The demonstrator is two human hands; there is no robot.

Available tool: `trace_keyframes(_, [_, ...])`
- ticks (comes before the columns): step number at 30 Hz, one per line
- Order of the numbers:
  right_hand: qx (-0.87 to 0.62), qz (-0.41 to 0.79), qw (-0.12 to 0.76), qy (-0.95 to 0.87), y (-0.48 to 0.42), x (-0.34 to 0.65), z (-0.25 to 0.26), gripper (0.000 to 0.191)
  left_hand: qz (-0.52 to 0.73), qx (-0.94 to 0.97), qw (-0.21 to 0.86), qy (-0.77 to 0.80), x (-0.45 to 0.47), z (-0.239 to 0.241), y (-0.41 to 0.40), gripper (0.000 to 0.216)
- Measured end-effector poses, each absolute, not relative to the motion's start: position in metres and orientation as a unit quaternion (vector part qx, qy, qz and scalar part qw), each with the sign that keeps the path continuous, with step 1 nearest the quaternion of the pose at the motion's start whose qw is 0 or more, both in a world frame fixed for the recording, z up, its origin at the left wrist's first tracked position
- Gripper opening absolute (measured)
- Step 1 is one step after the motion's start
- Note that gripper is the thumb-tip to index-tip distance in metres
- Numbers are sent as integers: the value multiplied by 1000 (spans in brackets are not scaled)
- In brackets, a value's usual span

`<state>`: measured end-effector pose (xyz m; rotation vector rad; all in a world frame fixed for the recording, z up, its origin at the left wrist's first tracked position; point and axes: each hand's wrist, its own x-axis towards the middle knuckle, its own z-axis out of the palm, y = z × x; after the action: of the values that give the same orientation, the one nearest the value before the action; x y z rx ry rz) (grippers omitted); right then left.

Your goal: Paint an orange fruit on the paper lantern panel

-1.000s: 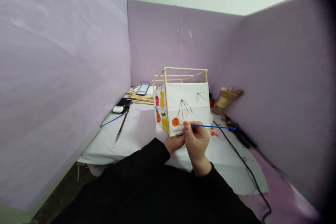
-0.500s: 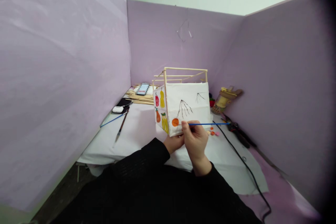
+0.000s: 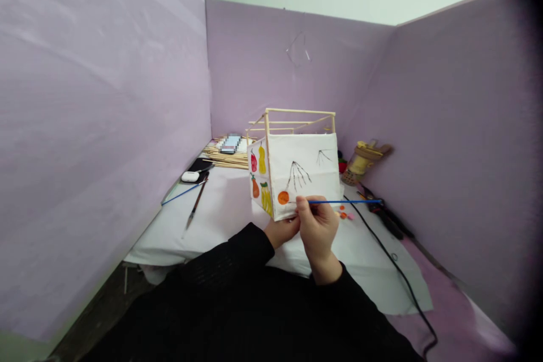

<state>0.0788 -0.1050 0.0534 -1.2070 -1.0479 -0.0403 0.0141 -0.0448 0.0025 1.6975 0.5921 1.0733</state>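
A lantern [image 3: 311, 178] with a thin wooden stick frame and white covering is tilted up before me. Painted fruit covers its left side; the front has dark branching lines and an orange disc [image 3: 283, 198]. Under its lower front edge, my left hand [image 3: 280, 232] holds it up, its fingers partly hidden behind it. Pinched in my right hand [image 3: 318, 226] is a slim blue paintbrush [image 3: 348, 201], its handle pointing right. The brush tip is beside the right edge of the orange disc; I cannot tell whether it touches.
Left on the white-covered table lie a brown brush [image 3: 197, 203], a blue brush [image 3: 182, 193] and a white case [image 3: 190, 177]. Behind are wooden sticks [image 3: 227, 157] and a phone [image 3: 231, 143]. On the right are paint blobs [image 3: 343, 215], pliers [image 3: 388, 219], a black cable [image 3: 399, 271] and a yellow holder [image 3: 360, 161].
My right hand and the paintbrush have shifted slightly right, the tip drawing back from the orange disc's middle to its right edge. My left hand and the lantern stay in place.
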Motion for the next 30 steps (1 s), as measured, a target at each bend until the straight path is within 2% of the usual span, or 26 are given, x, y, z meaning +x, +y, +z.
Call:
trace_keyframes(6, [-540, -25, 685, -488, -104, 78, 57, 20, 421, 672, 542, 279, 13, 6, -47, 25])
trace_keyframes(11, [-539, -31, 700, -467, -105, 78, 55, 20, 433, 687, 523, 259, 15, 5, -46, 22])
trace_keyframes(17, [-536, -26, 691, -485, -104, 78, 58, 20, 432, 678, 526, 278, 15, 2, -46, 28])
trace_keyframes(23, [-520, -11, 724, -453, -103, 79, 53, 19, 444, 704, 505, 228, 15, 7, -47, 17])
trace_keyframes(30, [-469, 13, 766, -439, -102, 78, 48, 12, 445, 714, 501, 205, 13, 13, -49, 22])
